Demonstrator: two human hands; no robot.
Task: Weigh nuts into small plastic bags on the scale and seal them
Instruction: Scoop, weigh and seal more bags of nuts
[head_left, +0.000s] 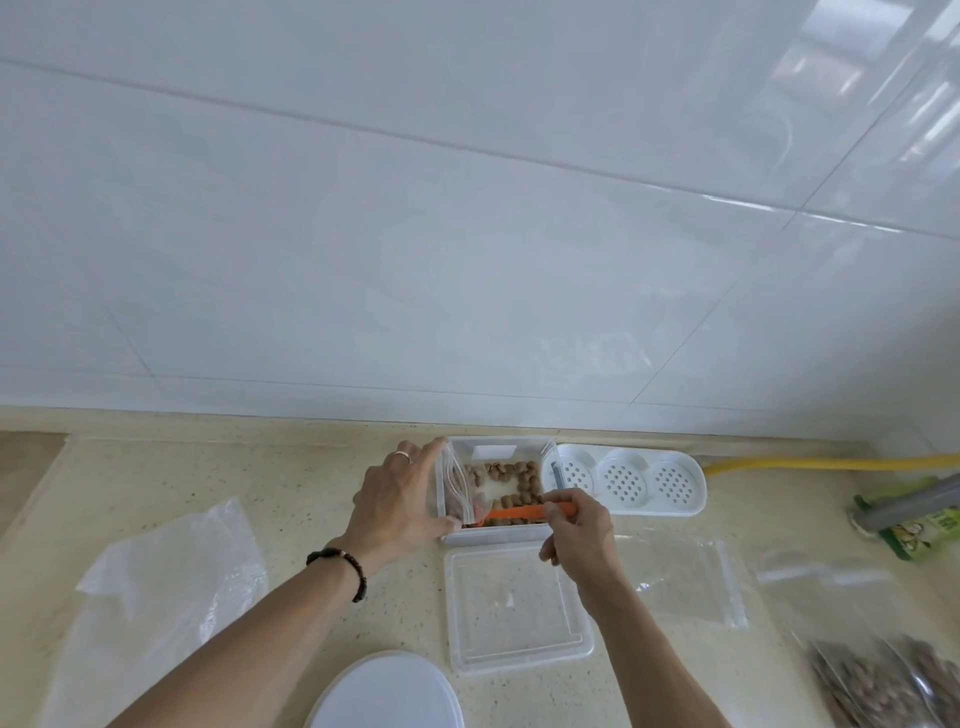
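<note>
Scale (387, 693) cut off below, scoop (514, 513) tip hidden (bag (460, 491)).

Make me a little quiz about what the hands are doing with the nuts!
1. True or false: the left hand holds a small plastic bag at the nut container.
2. What colour is the scoop in the right hand?
3. Where is the clear lid? A on the container, B flat on the counter in front of it, C in a hand.

Key: 1 true; 2 orange; 3 B.
</note>
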